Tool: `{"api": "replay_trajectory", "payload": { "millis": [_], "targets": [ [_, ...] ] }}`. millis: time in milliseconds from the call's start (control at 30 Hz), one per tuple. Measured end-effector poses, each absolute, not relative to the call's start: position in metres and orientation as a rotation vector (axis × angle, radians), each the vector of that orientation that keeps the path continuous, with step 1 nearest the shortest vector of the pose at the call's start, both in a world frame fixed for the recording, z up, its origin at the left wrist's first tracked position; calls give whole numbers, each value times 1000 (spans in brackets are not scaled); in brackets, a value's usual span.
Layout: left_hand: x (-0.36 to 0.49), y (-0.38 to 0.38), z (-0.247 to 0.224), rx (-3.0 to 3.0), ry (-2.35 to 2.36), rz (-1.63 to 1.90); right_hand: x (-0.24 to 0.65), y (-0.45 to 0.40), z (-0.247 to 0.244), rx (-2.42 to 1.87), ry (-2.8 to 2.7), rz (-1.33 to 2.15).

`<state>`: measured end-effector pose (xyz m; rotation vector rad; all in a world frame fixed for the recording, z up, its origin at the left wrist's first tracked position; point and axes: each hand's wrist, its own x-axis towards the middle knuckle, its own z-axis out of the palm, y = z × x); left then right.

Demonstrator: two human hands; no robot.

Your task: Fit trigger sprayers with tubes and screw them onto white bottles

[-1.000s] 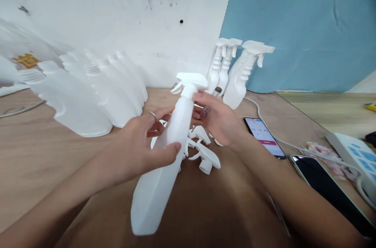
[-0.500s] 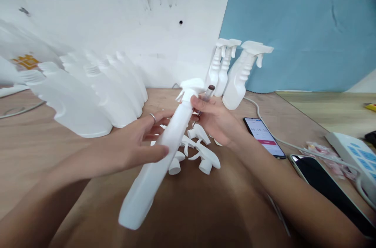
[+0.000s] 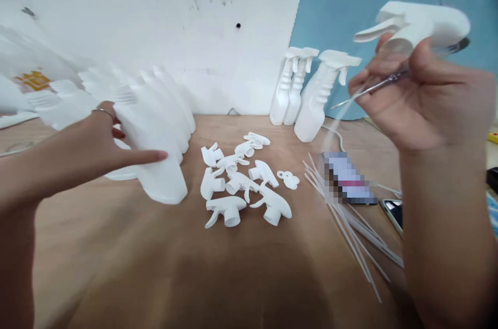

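My left hand [image 3: 105, 137] is closed round a white plastic bottle [image 3: 163, 183] at the front of the group on the left, thumb across its body; the bottle has no spray head on it. Raised at the upper right, my right hand [image 3: 404, 90] grips a white trigger spray head [image 3: 420, 23] by its collar. A blurred clear tube [image 3: 339, 115] slants down below that spray head. Between the same fingers sits a thin metal tool [image 3: 377, 86] with a pointed tip; its exact kind I cannot make out. Several loose trigger spray heads [image 3: 241, 183] lie mid-table.
Behind the left hand stand more open-necked white bottles [image 3: 177, 106]. Bottles fitted with sprayers [image 3: 311, 116] stand by the wall. Small white rings [image 3: 290, 180], several thin white tubes [image 3: 358, 238], a pixelated phone [image 3: 352, 178] and a second phone [image 3: 392, 212] lie at right.
The bottle with a spray head on it has left the middle. My left hand has moved left onto a bottle in the group; my right has risen to the right, holding a spray head without bottle.
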<state>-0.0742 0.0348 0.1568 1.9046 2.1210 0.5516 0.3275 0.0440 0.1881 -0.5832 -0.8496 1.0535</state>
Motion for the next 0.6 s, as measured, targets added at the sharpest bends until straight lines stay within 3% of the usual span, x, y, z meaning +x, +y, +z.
{"api": "replay_trajectory", "payload": {
  "millis": [100, 333, 600],
  "targets": [
    [-71, 40, 158, 2033, 2356, 285, 337, 40, 188, -772, -944, 1023],
    [-66, 38, 150, 2064, 2321, 340, 334, 45, 179, -914, -975, 1288],
    [-45, 29, 165, 1943, 2333, 390, 327, 55, 168, -878, -999, 1317]
  ]
}}
